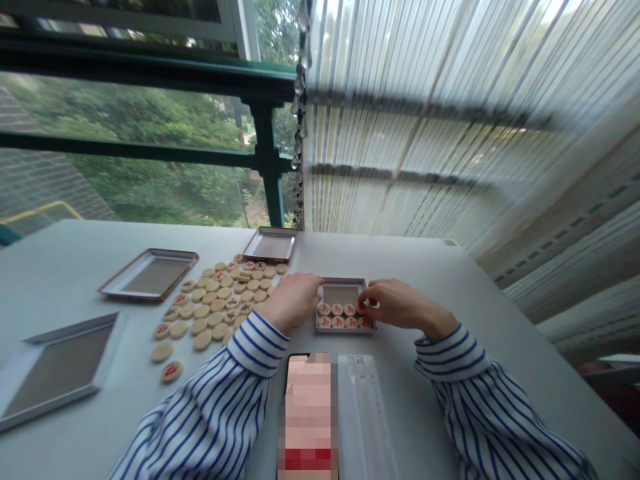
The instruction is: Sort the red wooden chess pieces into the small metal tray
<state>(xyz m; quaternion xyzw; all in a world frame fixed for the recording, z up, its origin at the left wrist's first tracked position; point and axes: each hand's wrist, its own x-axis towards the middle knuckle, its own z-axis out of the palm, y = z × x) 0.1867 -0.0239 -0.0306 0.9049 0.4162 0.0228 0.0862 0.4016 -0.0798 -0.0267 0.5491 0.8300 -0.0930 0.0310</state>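
Observation:
A small silver tray (345, 331) lies in front of me with two rows of round wooden xiangqi pieces (338, 323) marked in red. My right hand (397, 303) pinches a xiangqi piece (361, 308) at the right end of the upper row. At the tray's left wall, my left hand (294, 300) has its fingers curled against the edge near the far corner; its fingertips are partly hidden. Left of that hand spreads a pile of loose xiangqi pieces (217, 305), mostly face down, some showing red or black characters.
Three more trays stand around the pile: one at the back (271, 259), one at far left (131, 295), one at near left (95, 389). A phone (307, 413) with a blurred screen and a clear plastic case (363, 407) lie nearest me. Window and string curtain are behind the table.

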